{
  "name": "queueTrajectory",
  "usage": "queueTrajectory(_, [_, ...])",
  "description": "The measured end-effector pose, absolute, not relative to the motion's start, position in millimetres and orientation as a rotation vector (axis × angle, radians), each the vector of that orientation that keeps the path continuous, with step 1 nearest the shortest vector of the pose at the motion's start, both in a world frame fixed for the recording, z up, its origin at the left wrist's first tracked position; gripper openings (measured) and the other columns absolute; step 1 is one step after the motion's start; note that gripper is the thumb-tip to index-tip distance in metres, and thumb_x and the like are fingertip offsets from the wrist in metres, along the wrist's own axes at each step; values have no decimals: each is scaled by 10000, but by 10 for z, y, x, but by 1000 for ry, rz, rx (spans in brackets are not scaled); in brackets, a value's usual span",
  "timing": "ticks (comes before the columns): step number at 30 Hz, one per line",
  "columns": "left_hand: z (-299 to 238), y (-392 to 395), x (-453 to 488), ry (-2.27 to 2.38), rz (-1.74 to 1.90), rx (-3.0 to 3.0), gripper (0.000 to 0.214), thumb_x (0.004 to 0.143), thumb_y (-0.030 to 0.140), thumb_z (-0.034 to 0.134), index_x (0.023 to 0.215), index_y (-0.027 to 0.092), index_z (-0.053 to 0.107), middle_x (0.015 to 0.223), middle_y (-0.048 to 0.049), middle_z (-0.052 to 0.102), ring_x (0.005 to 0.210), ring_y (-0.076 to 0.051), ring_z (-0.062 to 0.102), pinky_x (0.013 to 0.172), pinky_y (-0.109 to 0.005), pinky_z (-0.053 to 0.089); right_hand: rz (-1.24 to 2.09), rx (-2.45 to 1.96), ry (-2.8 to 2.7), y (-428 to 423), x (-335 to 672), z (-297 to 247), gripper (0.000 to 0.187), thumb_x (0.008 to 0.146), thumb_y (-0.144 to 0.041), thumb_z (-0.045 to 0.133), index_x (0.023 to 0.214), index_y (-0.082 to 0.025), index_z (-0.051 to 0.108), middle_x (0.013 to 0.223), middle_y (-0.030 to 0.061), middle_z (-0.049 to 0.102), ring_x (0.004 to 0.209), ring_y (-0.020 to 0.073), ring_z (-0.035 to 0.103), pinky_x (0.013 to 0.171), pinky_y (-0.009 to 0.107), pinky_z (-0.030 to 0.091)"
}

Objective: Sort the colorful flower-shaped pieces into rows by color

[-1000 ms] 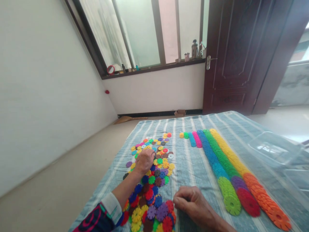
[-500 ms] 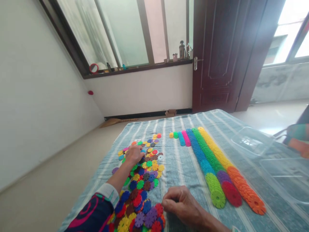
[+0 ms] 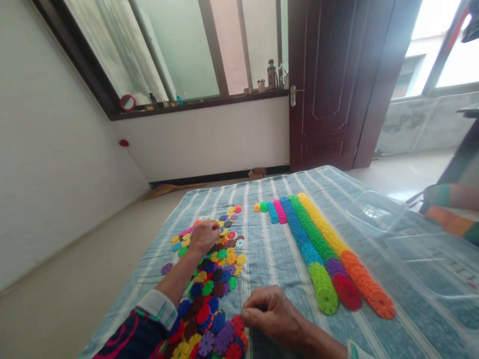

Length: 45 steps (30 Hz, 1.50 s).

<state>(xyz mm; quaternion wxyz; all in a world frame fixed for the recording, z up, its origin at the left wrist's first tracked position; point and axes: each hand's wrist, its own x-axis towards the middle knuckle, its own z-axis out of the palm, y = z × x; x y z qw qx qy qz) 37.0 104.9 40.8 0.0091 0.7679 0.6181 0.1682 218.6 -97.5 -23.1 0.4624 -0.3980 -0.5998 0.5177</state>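
A long pile of loose flower-shaped plastic discs (image 3: 224, 336) in many colours lies on the left of the striped cloth. Over its far part is my left hand (image 3: 204, 238), fingers bent and pinched together; I cannot make out anything between the tips. My right hand (image 3: 275, 314) rests curled at the pile's near right edge, thumb against the fingers, close to a red disc (image 3: 238, 325). Whatever it may hold is hidden. To the right, overlapping discs form long rows: yellow to orange (image 3: 368, 285), green to red (image 3: 318, 239), and blue to lime (image 3: 322, 291).
Shorter rows, pink (image 3: 279, 212) and light blue (image 3: 272, 213), plus a green disc (image 3: 264, 207) and a yellow one, sit at the far end. Clear plastic containers (image 3: 377, 212) stand at right on the striped cloth (image 3: 258, 254). Beyond are a door (image 3: 329, 99) and a window ledge.
My left hand's fingertips have drawn together and risen slightly off the discs. My right hand keeps its curled pose. The whole view has shifted a little, so things appear further left.
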Motion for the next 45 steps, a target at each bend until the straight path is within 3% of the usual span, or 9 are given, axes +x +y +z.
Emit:
queueTrajectory(7, [202, 1040, 1095, 1389, 795, 1974, 112, 653, 277, 619, 653, 174, 662, 565, 44, 574, 558, -124, 531, 569, -240, 420, 1268, -952, -1492, -957, 2191, -260, 158, 750, -206, 624, 632, -144, 708, 565, -32, 537, 571, 89, 470, 543, 205, 336])
queueTrajectory(11, [37, 1086, 1569, 1305, 817, 1985, 80, 616, 224, 663, 645, 153, 686, 564, 38, 583, 573, -108, 530, 576, -224, 408, 1281, -904, -1466, -948, 2184, -274, 155, 754, -213, 630, 653, -144, 726, 578, -27, 558, 571, 90, 475, 540, 206, 335])
queueTrajectory(21, [-115, 1260, 2069, 1368, 783, 2042, 79, 663, 161, 656, 689, 167, 730, 610, 19, 649, 638, -129, 600, 600, -222, 433, 1309, -933, -1456, -960, 2195, -245, 138, 747, -186, 642, 678, -132, 748, 596, -19, 570, 568, 88, 479, 521, 200, 335])
queueTrajectory(30, [-49, 1149, 2012, 1497, 717, 2171, 188, 695, 172, 691, 878, 180, 733, 806, 3, 705, 778, -145, 637, 730, -240, 471, 1330, -943, -1460, -945, 2186, -238, 126, 752, -180, 656, 664, -130, 731, 576, -27, 541, 563, 87, 474, 522, 199, 341])
queueTrajectory(45, [14, 981, 2076, 1648, 557, 2255, 109, 739, 205, 678, 847, 199, 684, 849, -9, 707, 833, -166, 643, 696, -243, 420, 1321, -934, -1450, -942, 2181, -261, 115, 741, -178, 661, 667, -131, 735, 584, -29, 572, 566, 85, 490, 535, 198, 355])
